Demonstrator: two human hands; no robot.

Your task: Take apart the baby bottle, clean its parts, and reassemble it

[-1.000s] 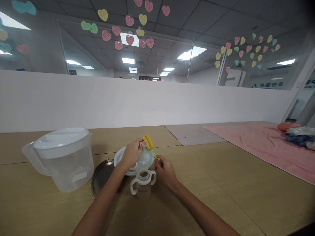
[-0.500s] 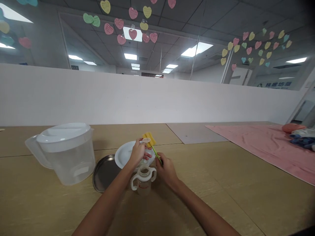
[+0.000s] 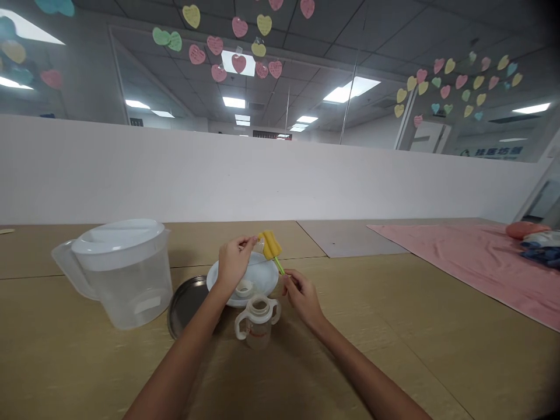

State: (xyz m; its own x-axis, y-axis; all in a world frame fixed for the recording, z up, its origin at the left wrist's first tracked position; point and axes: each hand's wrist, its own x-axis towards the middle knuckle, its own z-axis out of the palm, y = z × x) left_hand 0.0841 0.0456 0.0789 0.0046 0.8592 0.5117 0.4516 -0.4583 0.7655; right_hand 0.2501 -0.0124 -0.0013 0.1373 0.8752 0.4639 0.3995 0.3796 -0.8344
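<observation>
My left hand is raised over a white bowl and pinches a small clear teat, mostly hidden by the fingers. My right hand grips the green handle of a brush whose yellow sponge head meets the teat. A white ring lies in the bowl. In front of the bowl a clear two-handled baby bottle stands open on the wooden table.
A large clear jug with a white lid stands at the left. A round metal tray lies beside the bowl. A pink cloth with a bundle of items covers the right. A white partition closes off the table's far edge.
My left hand rose a little and turned the teat toward the sponge head. The right hand shifted slightly right with the brush. The view also drifted.
</observation>
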